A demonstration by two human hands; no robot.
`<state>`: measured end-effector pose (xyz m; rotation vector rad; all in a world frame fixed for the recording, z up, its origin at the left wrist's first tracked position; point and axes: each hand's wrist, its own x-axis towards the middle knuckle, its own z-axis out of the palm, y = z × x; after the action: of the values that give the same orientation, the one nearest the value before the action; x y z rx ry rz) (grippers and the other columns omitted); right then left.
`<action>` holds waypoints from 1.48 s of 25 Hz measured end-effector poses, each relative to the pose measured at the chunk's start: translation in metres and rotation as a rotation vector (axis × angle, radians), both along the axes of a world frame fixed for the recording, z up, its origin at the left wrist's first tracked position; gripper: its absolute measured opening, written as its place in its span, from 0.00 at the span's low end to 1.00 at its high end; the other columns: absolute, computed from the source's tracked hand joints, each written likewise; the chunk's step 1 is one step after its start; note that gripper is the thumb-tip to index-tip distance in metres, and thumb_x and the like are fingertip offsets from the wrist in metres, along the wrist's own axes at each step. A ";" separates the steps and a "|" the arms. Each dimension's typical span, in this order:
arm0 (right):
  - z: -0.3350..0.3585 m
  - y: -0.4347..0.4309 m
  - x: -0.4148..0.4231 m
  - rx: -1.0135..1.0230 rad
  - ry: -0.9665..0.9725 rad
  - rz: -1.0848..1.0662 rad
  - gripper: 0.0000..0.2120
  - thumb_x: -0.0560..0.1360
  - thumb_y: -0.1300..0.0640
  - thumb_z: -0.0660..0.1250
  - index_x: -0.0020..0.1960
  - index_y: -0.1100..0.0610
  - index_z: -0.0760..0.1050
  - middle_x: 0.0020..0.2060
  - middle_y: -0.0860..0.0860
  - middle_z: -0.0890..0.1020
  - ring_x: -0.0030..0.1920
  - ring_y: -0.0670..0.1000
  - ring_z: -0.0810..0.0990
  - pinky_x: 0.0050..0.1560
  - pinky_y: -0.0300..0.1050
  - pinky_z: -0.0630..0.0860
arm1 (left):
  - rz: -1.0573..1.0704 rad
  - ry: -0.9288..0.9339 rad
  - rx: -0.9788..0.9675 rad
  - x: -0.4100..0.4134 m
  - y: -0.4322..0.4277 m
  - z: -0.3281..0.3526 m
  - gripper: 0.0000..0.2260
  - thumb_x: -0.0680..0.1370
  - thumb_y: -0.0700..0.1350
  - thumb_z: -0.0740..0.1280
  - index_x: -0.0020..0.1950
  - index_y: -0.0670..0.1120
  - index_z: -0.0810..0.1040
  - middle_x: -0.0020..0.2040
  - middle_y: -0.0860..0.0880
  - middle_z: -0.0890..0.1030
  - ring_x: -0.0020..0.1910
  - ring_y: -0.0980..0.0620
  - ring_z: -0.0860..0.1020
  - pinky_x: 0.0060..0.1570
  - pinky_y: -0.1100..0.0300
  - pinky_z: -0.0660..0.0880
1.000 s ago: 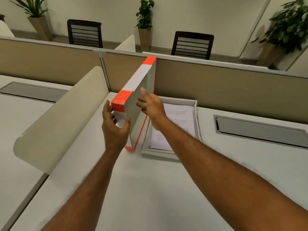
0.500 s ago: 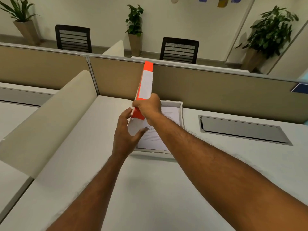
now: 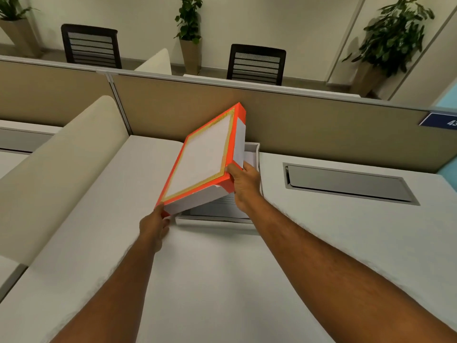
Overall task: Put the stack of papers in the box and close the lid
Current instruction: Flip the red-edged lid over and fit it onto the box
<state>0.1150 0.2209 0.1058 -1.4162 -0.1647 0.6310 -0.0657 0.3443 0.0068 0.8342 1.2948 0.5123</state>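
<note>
The head camera showed the left hand (image 3: pixel 153 225) pinching the near left corner of the orange-edged white cardboard lid (image 3: pixel 205 157), fingers closed on its rim. The right hand (image 3: pixel 244 184) gripped the lid's near right corner, thumb on top and fingers wrapped around the side wall. Between the two hands the lid hung tilted, its far edge raised and its top facing the camera, above the shallow white cardboard box (image 3: pixel 256 151). The box sat open on the pale grey bench (image 3: pixel 222 280), close to the tan fabric partition (image 3: pixel 309 120). Under the lid's near edge, the stack of printed white papers (image 3: pixel 220 209) lay inside the box, mostly hidden. A grey metal cable hatch (image 3: pixel 346 183) was set into the bench well to the right.
</note>
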 end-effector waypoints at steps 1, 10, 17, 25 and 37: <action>-0.007 -0.006 0.004 -0.005 0.012 -0.001 0.22 0.73 0.51 0.73 0.64 0.56 0.75 0.56 0.55 0.83 0.54 0.57 0.84 0.54 0.55 0.83 | -0.002 0.007 0.012 0.001 0.000 -0.003 0.24 0.77 0.55 0.67 0.66 0.39 0.75 0.64 0.41 0.79 0.59 0.45 0.79 0.58 0.54 0.75; -0.052 -0.049 0.031 -0.162 -0.032 -0.016 0.16 0.80 0.54 0.62 0.67 0.55 0.72 0.60 0.54 0.80 0.50 0.52 0.82 0.40 0.38 0.80 | -0.053 -0.044 0.131 0.013 -0.014 -0.001 0.22 0.78 0.49 0.68 0.68 0.40 0.72 0.61 0.42 0.77 0.60 0.43 0.77 0.65 0.47 0.74; -0.072 -0.072 0.033 -0.162 -0.129 0.016 0.14 0.83 0.54 0.59 0.67 0.53 0.73 0.53 0.49 0.82 0.46 0.47 0.83 0.34 0.31 0.79 | -0.209 0.019 0.248 0.012 -0.026 0.001 0.11 0.79 0.51 0.67 0.59 0.50 0.75 0.57 0.47 0.80 0.58 0.44 0.77 0.64 0.43 0.72; -0.098 -0.093 0.023 -0.148 -0.068 -0.014 0.16 0.83 0.57 0.58 0.69 0.53 0.72 0.56 0.51 0.82 0.48 0.47 0.82 0.36 0.33 0.80 | -0.352 0.107 0.416 0.009 -0.031 -0.009 0.16 0.79 0.49 0.66 0.66 0.47 0.76 0.58 0.48 0.79 0.55 0.46 0.76 0.59 0.49 0.73; -0.124 -0.108 0.018 -0.321 -0.177 -0.024 0.17 0.81 0.50 0.61 0.68 0.53 0.75 0.58 0.51 0.83 0.56 0.53 0.83 0.56 0.49 0.82 | -0.490 0.213 0.538 0.022 -0.031 -0.016 0.21 0.80 0.47 0.65 0.73 0.46 0.69 0.64 0.47 0.76 0.61 0.44 0.75 0.63 0.43 0.72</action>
<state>0.1326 0.1133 -0.0186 -1.7826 -0.1918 0.5266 -0.0436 0.3137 -0.0097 1.6412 1.0952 0.3842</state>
